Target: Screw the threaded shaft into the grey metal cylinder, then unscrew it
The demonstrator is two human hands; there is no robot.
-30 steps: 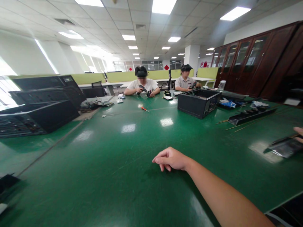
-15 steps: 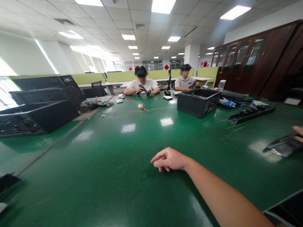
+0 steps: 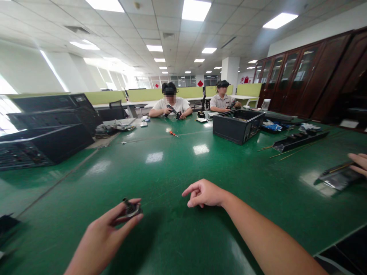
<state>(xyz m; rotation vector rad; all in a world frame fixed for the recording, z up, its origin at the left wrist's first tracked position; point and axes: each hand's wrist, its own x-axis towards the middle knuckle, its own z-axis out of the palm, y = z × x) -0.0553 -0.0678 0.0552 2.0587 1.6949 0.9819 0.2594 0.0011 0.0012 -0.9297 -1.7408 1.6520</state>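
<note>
My left hand (image 3: 114, 225) is in the lower left of the head view, above the green table (image 3: 177, 164). Between thumb and fingers it grips a small round dark metal part (image 3: 131, 208) with a short cylindrical stub pointing up; its exact kind is unclear. To the right, my right hand (image 3: 204, 193) hovers at or just over the tabletop. Its index finger reaches out to the left while the other fingers curl loosely, and nothing shows in it.
A black computer case (image 3: 233, 126) lies toward the far right, with more cases (image 3: 43, 141) at left. An orange screwdriver (image 3: 173, 133) lies mid-table. Two people sit opposite with tools. At the right edge, another person's hand (image 3: 358, 163) touches a metal strip (image 3: 338, 179).
My left hand has come into view from below, holding the round metal part. My right hand stays in nearly the same spot, its index finger a little straighter.
</note>
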